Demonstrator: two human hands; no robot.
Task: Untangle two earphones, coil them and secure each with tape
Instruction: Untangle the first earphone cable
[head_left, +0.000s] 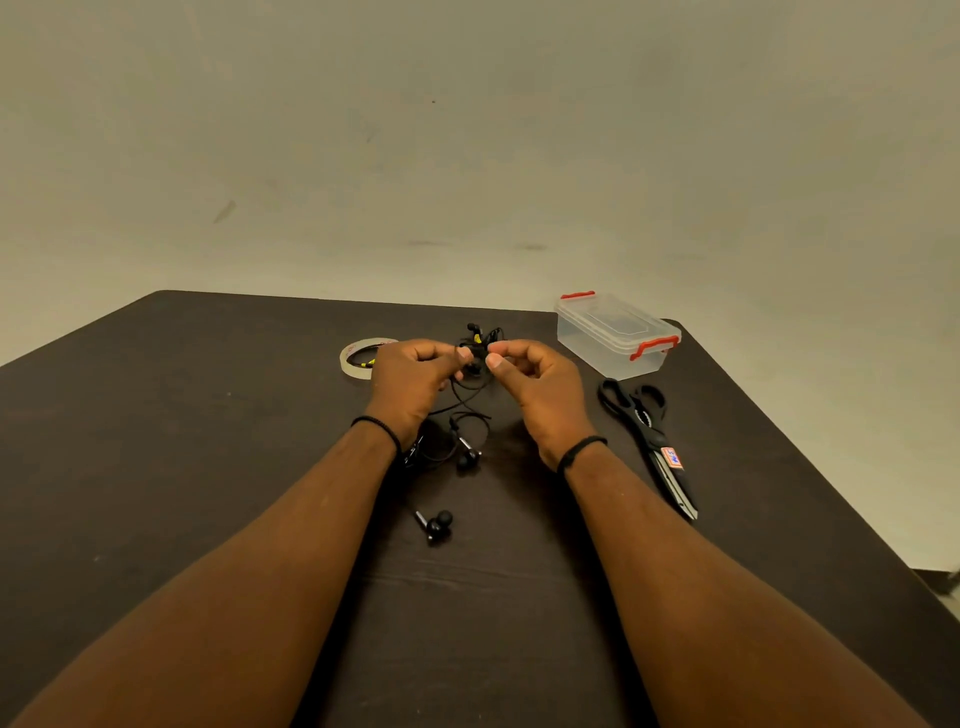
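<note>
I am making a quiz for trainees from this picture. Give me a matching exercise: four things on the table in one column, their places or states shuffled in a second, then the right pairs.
Things
1. roll of clear tape
2. clear plastic box with red clips
3. black-handled scissors
4. tangled black earphone cords

Places or states
A. lying right of the right hand
B. pinched between both hands
C. partly behind the left hand
D. lid on, far right corner

Pairs: 1-C, 2-D, 3-A, 4-B
</note>
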